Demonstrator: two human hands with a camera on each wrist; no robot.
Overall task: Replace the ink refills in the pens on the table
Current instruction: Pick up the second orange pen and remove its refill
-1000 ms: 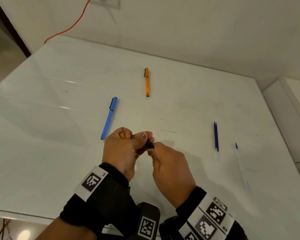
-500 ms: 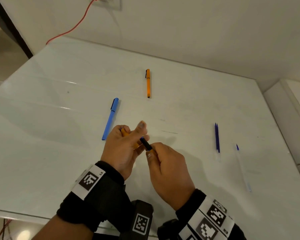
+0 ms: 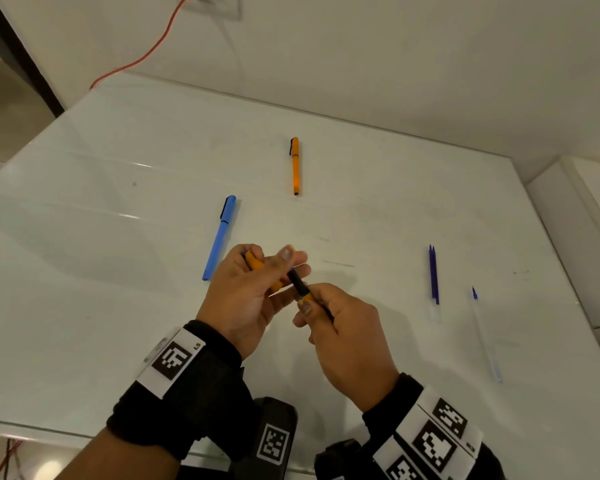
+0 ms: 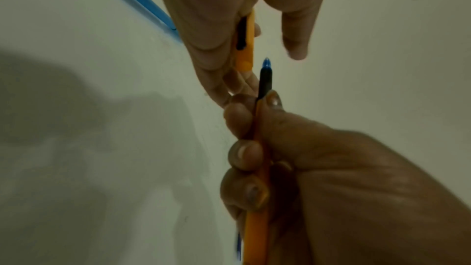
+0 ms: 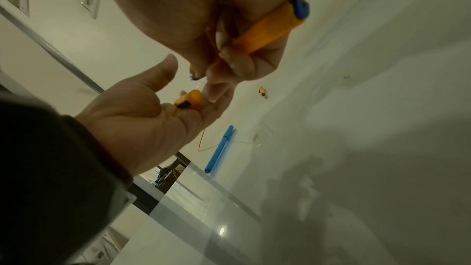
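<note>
My left hand holds an orange pen cap in its curled fingers, thumb raised; the left wrist view shows the cap's black clip. My right hand grips the uncapped orange pen barrel. The barrel's black nose with a blue tip points at the left palm, a short gap from the cap. A blue plug closes the barrel's back end. Two dark blue refills lie side by side on the table to the right. A clear refill lies beyond them.
A capped blue pen lies just left of my hands, and a capped orange pen lies farther back on the white table. A red cable hangs from a wall socket at the back left. The table's near edge is under my wrists.
The cap has come off the orange pen. My hands, pressed together a second ago, have drawn apart, baring the black nose, and my left thumb has lifted.
</note>
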